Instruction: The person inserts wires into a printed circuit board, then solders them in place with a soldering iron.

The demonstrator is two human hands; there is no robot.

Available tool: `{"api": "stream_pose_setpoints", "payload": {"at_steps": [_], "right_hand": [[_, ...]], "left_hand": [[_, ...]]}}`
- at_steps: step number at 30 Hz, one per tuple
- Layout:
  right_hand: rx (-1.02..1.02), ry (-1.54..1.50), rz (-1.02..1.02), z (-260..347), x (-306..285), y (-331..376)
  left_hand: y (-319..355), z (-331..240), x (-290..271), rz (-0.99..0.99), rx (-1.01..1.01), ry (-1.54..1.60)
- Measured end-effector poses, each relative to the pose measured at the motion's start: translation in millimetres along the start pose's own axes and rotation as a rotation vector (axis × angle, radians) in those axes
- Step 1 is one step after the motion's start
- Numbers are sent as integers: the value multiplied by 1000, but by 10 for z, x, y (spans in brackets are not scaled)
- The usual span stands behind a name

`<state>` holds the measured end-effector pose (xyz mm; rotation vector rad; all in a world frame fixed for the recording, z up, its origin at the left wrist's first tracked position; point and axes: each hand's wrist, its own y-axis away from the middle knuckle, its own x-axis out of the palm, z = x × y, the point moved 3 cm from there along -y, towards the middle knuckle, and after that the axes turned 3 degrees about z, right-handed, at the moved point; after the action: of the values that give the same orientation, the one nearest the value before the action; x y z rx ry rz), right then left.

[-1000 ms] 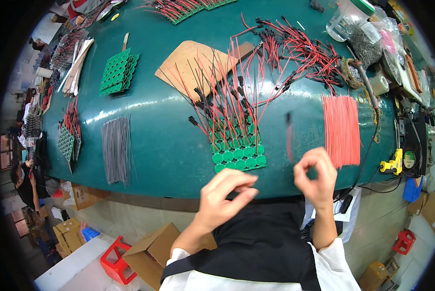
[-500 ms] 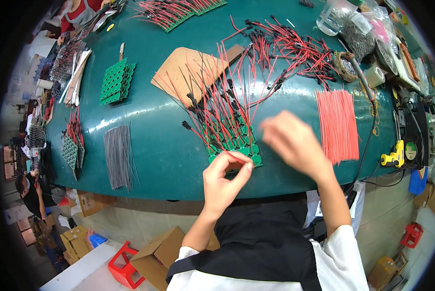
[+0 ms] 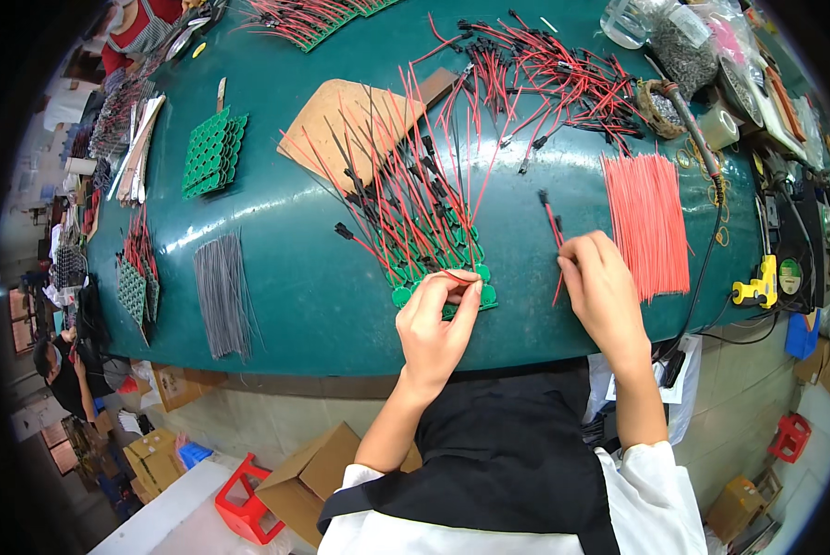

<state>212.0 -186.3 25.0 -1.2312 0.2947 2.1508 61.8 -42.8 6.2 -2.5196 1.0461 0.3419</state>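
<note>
Here, the left hand [image 3: 436, 319] pinches the near edge of the green round-celled circuit panel [image 3: 438, 264]; at three o'clock, the right hand [image 3: 603, 282] pinches a red-and-black connector lead [image 3: 551, 222].

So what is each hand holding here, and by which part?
Right hand pinches a red-and-black wire lead near its lower end. Left hand pinches a thin red wire at the green round-cell board.

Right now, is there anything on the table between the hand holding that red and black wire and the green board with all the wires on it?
Nothing visible. The right hand holds the red and black wire to the right of the green board, where the left hand pinches. Only bare green table lies between them; the loose red wires lie on the far side.
</note>
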Motion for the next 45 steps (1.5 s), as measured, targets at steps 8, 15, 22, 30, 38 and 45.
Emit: {"api": "stream_pose_setpoints", "payload": {"at_steps": [8,15,22,30,38,45], "right_hand": [[108,-241,-224,-54,-46,186],[293,-905,-231,-97,22,169],[338,-1348,-110,-51,46,221],[363,-1650,-80,38,110,288],[350,-1223,11,146,170,366],[-213,-531,-144,461,172,260]], "left_hand": [[4,15,22,-11,-12,-5],[-19,-11,40,4,21,-64],[-27,-34,64,-35,61,-121],[-50,-51,105,-26,135,-229],[-65,-66,75,19,30,-204],[113,-178,-73,283,-263,493]]}}
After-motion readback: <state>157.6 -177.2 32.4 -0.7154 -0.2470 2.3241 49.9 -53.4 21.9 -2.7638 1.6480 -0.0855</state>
